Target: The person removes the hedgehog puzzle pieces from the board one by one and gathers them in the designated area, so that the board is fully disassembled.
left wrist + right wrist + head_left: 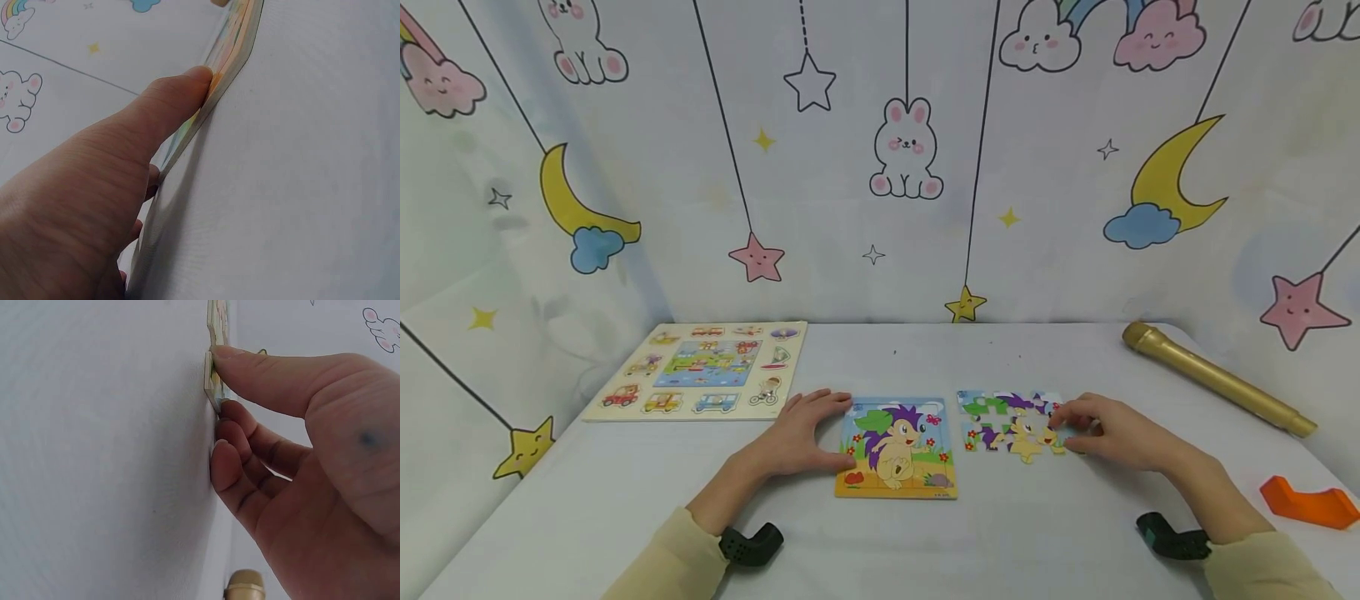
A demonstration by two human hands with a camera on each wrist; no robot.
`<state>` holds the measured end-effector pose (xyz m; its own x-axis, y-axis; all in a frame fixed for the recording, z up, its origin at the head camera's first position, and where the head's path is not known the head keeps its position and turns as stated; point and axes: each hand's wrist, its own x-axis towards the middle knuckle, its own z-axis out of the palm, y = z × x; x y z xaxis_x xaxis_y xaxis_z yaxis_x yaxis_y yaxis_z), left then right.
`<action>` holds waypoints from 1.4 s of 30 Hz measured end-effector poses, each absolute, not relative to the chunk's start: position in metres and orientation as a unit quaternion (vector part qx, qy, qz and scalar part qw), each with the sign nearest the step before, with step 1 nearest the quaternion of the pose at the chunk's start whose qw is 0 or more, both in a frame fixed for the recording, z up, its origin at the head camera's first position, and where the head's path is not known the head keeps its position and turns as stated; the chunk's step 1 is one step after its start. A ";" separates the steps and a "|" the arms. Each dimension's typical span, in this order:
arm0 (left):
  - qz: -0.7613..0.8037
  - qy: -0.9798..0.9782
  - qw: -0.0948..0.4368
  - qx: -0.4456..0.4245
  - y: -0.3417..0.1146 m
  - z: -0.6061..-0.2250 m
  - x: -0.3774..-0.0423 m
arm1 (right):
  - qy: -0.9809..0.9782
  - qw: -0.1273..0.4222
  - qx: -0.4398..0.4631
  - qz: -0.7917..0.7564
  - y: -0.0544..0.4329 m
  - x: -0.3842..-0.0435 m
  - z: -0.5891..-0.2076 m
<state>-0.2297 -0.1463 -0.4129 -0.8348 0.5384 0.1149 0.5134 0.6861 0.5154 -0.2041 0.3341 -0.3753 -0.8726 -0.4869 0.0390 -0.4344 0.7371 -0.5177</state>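
A square puzzle board [897, 487] with a purple-spined hedgehog picture lies in the middle of the table. My left hand [797, 433] rests at its left side, thumb on the board's edge [240, 59] and fingers spread toward the upper left corner. To the right of the board lies a partly joined group of hedgehog puzzle pieces [1026, 429], with gaps among them. At the right end of this group, my right hand [1112, 435] pinches a puzzle piece [210, 378] low at the table surface; its thumb lies on the piece and the other fingers curl beside it.
A larger puzzle board [598, 408] with vehicle pictures lies at the back left. At the back right is a gold microphone-shaped object [1217, 379]. An orange angled piece [1309, 503] sits near the right edge. A patterned cloth [850, 183] hangs behind the table.
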 end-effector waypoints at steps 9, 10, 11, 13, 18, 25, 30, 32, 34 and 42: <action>0.263 0.921 0.028 0.286 -0.146 -0.413 -0.229 | 0.932 0.038 -0.246 -0.265 0.326 -0.204 -0.363; 0.259 0.922 0.030 0.286 -0.146 -0.413 -0.229 | 0.931 0.035 -0.248 -0.265 0.323 -0.204 -0.360; 0.257 0.923 0.031 0.286 -0.146 -0.412 -0.229 | 0.930 0.034 -0.250 -0.266 0.319 -0.205 -0.358; 0.253 0.923 0.033 0.287 -0.146 -0.412 -0.228 | 0.928 0.036 -0.255 -0.270 0.309 -0.208 -0.354; 0.243 0.924 0.041 0.294 -0.148 -0.411 -0.227 | 0.911 0.048 -0.281 -0.298 0.271 -0.215 -0.346; 0.232 0.915 0.069 0.322 -0.152 -0.408 -0.228 | 0.886 0.062 -0.315 -0.335 0.207 -0.220 -0.336; 0.228 0.912 0.075 0.333 -0.154 -0.406 -0.230 | 0.865 0.092 -0.348 -0.350 0.163 -0.223 -0.335; 0.229 0.910 0.077 0.336 -0.155 -0.406 -0.230 | 0.859 0.110 -0.354 -0.353 0.149 -0.223 -0.338; 0.231 0.909 0.078 0.339 -0.155 -0.406 -0.230 | 0.853 0.120 -0.365 -0.354 0.137 -0.223 -0.343; 0.232 0.912 0.080 0.329 -0.155 -0.405 -0.227 | 0.841 0.154 -0.370 -0.364 0.114 -0.220 -0.366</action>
<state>-0.2268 -0.1546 -0.4053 -0.7703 0.6376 0.0066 0.5631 0.6754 0.4762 -0.2198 0.1139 -0.3661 -0.6796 -0.7335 0.0109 -0.5097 0.4614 -0.7261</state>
